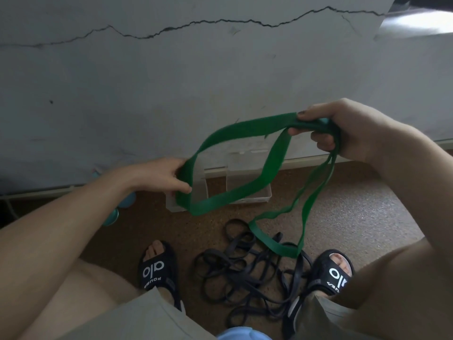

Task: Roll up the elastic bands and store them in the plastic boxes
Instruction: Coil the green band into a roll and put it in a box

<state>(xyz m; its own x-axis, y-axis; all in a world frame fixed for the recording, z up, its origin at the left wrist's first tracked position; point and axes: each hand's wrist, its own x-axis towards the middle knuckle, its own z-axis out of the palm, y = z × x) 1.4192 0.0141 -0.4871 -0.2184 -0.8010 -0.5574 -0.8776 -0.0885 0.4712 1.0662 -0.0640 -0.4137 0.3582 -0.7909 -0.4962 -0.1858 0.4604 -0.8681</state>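
the person is sitting over the floor [355, 204] and working on one green elastic band [245, 128], which is hanging in the air between both hands. the right hand [343, 128] is gripping a gathered bunch of the band, fingers curled round it, with a long loop trailing down toward the floor. the left hand [169, 175] is pinching the far bend of the wide loop, thumb and fingers closing on it. by my reading the rolling of this band is only beginning: it is looking loose and open, not yet a coil.

a tangled heap of black elastic bands [247, 271] is lying on the floor between the feet, untouched, so most of the work is seemingly waiting. two clear plastic boxes [247, 182] are standing against the wall [171, 82] behind the green loop; whether anything is lying inside them i cannot tell.

the black sandals [157, 268] are showing white lettering, reading roughly "alo", with smaller writing below too blurred to read.
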